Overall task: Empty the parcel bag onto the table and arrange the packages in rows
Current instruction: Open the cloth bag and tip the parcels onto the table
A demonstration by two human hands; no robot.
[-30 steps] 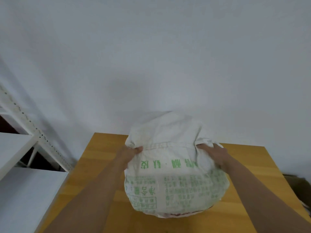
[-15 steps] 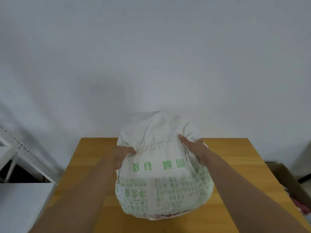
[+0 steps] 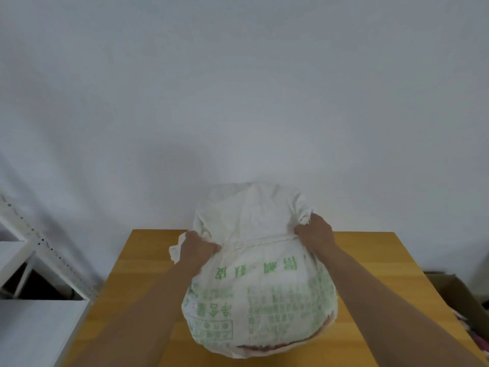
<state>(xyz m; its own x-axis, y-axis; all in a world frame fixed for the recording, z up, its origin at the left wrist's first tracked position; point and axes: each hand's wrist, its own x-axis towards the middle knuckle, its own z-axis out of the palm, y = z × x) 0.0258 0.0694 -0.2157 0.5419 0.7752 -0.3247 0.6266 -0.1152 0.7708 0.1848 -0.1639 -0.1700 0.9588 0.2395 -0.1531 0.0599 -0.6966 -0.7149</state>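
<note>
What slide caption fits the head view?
Both hands, left hand and right hand, grip the printed parcel bag on the wooden table.

Parcel bag (image 3: 260, 295) — matt, creased woven cloth with faded green print. Table (image 3: 370, 263) — smooth wood, slight sheen. At nine o'clock, shelf (image 3: 39, 329), white, matt.

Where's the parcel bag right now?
Head view, centre: the parcel bag sits on the wooden table, gripped by the left hand and right hand.

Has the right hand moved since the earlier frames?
Yes. The right hand, gripping the bag, has risen slightly and shifted right, judged against the table: it now sits higher over the table's far edge.
</note>
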